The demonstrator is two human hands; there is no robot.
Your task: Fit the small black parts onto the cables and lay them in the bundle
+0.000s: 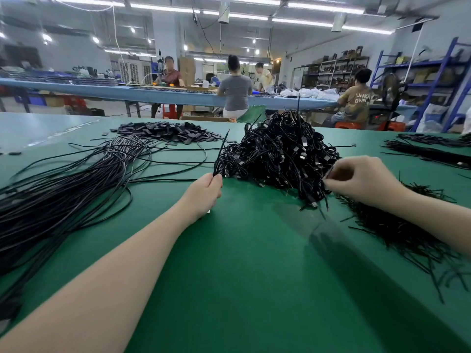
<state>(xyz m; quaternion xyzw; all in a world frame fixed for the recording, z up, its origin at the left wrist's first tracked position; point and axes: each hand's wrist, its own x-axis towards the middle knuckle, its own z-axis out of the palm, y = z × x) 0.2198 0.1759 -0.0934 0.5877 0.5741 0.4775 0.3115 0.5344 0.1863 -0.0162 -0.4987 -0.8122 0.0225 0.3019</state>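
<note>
My left hand (204, 192) grips a few thin black cable ends (221, 151) that stick up and away from the fist. My right hand (362, 179) reaches into the right flank of a tangled heap of black cables with plugs (280, 151), its fingers curled and pinching something small and dark that I cannot make out. A long loose bundle of black cables (63, 189) spreads across the left of the green table (242, 263). A pile of small flat black parts (168, 132) lies at the back, beyond the bundle.
Short black strands (397, 230) lie scattered under my right forearm. More black cable bunches (430, 149) sit at the far right. Beyond the table, several people work at a long blue bench (153, 94), with shelving (433, 80) at the right.
</note>
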